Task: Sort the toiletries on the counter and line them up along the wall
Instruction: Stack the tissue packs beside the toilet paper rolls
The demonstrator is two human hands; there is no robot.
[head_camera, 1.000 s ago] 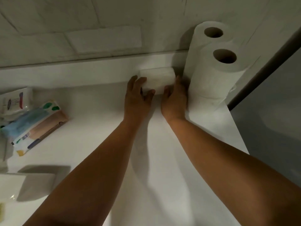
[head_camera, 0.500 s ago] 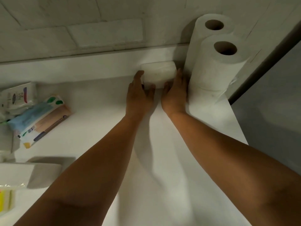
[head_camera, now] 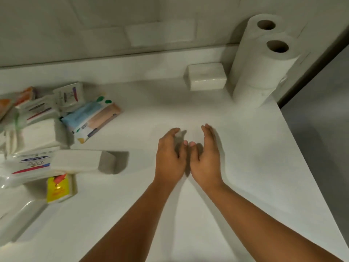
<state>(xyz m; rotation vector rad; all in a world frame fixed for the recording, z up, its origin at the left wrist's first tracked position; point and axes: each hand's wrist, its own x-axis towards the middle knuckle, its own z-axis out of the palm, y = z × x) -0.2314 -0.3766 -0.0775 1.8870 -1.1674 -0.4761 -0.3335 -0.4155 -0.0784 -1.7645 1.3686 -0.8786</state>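
Both hands empty over the white worktop (head_camera: 245, 167), side by side, thumbs nearly touching. Left hand (head_camera: 170, 157) has fingers (head_camera: 172, 132) loosely curled and apart from the thumb, gripping nothing; right hand (head_camera: 205, 157) is the same, fingers (head_camera: 207, 129) lightly bent, held together, nothing pinched. Landmark: the white soap bar (head_camera: 206, 76), lying flat against the backsplash ledge (head_camera: 113, 67) at the wall. Just right of the bar, two upright paper rolls (head_camera: 262, 63), one behind the other, the near one touching or almost touching the bar's end; can't tell which. Hands are well in front of the bar, clear of it. Far left of the bar and nearer the camera, an unsorted pile: colourful flat packet (head_camera: 94, 118) with blue and peach panels, wrapped white bars with printed labels (head_camera: 68, 95) behind it, a plain white tissue-like pack (head_camera: 37, 135) left of the packet. Further forward, a long white box (head_camera: 83, 160) lying on its side, a labelled plastic-wrapped pack (head_camera: 28, 163) at its left end, a small yellow box (head_camera: 58, 189) in front. Left edge is motion-blurred, labels not readable.
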